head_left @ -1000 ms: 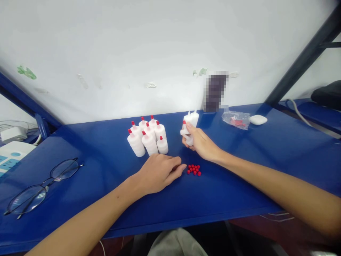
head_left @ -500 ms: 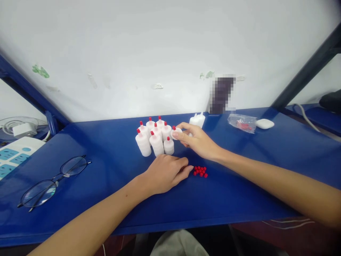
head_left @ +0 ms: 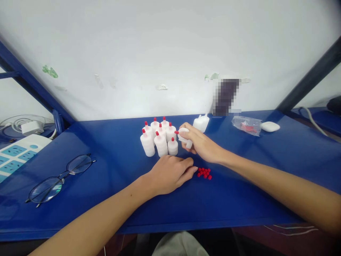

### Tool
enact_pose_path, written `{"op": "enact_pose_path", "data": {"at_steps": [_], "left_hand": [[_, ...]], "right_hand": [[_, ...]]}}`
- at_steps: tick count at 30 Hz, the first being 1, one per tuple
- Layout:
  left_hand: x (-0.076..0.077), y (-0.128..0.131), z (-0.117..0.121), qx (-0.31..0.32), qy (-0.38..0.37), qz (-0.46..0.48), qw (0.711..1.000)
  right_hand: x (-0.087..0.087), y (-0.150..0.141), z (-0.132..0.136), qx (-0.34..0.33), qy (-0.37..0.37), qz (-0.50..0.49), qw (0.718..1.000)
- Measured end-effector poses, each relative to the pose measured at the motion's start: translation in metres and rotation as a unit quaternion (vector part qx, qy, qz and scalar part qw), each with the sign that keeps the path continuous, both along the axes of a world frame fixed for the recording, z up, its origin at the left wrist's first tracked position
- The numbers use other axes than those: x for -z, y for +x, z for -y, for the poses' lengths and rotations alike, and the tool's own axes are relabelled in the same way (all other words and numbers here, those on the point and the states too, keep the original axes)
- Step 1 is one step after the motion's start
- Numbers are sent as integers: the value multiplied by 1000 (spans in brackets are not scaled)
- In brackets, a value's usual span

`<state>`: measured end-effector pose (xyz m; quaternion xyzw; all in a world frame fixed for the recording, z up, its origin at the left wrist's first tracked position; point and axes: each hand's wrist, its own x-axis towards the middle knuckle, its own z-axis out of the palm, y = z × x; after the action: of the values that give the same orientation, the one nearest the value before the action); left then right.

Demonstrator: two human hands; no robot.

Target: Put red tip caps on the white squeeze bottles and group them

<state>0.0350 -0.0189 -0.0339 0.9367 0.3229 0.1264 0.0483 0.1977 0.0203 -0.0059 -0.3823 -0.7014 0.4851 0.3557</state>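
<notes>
The right hand [head_left: 199, 141] grips a white squeeze bottle [head_left: 183, 134] between thumb and fingers, just to the right of the eight capped bottles [head_left: 161, 146] that stand grouped on the blue table [head_left: 226, 202]. The held bottle's long axis is tipped over, its red cap [head_left: 177, 132] pointing left at that group. A second white part shows under the fingers, too covered to make out. The left hand [head_left: 172, 175] rests in front of the group with fingers curled, its tips just beside the loose red caps [head_left: 204, 172]; I cannot tell whether it pinches one. It is the nearer hand to those caps, while the right is nearer to the two uncapped bottles [head_left: 201, 123] behind it. Half a second earlier the held bottle's cap points up; now it lies sideways. The left hand keeps its place by the caps.
</notes>
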Motion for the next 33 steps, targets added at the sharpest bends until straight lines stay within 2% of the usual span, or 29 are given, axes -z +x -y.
{"op": "enact_pose_path", "data": {"at_steps": [3, 7, 12, 27, 33], "left_hand": [[1, 0, 0, -3, 6, -4, 1000], [1, 0, -1, -1, 5, -11, 1000], [-1, 0, 0, -9, -5, -23, 1000], [0, 0, 0, -4, -3, -17, 1000], [0, 0, 0, -3, -6, -15, 1000]], "right_hand": [[5, 0, -3, -42, -47, -76, 995], [8, -1, -7, -39, -63, -117, 990], [4, 1, -6, -56, -79, -161, 982], [0, -3, -2, -25, -123, -135, 983], [-2, 0, -1, -68, -136, -141, 978]]}}
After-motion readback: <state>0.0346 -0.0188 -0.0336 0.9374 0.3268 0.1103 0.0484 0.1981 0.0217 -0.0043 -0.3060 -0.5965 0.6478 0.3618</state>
